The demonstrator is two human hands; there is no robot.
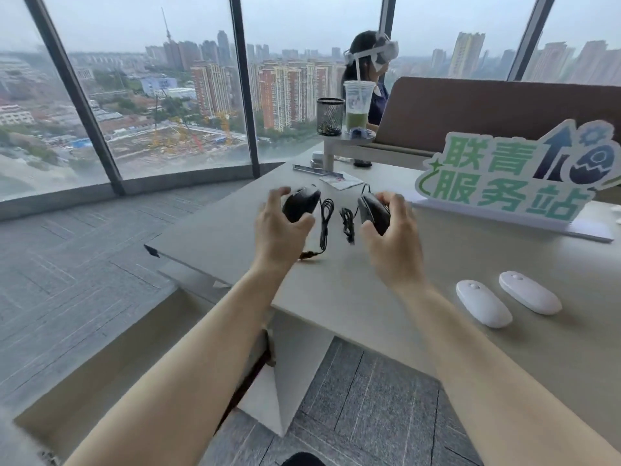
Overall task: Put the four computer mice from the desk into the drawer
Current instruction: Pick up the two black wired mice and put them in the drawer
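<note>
My left hand [279, 227] grips a black wired mouse [300, 203] above the desk [353, 287], with its coiled cable [325, 223] dangling down to the surface. My right hand [393, 237] holds a second black wired mouse [373, 210], whose bundled cable [347, 223] hangs beside the first one. Two white wireless mice [483, 307] [529, 291] lie side by side on the desk at the right, apart from both hands. No drawer is visible; a dark gap [248, 371] shows under the desk edge between my forearms.
A green-and-white cut-out sign [510, 173] stands at the back right of the desk. Behind it are a brown divider [487, 109], a mesh pen cup [330, 116] and a green drink cup [358, 105]. A person with a headset sits beyond. Windows curve around the left.
</note>
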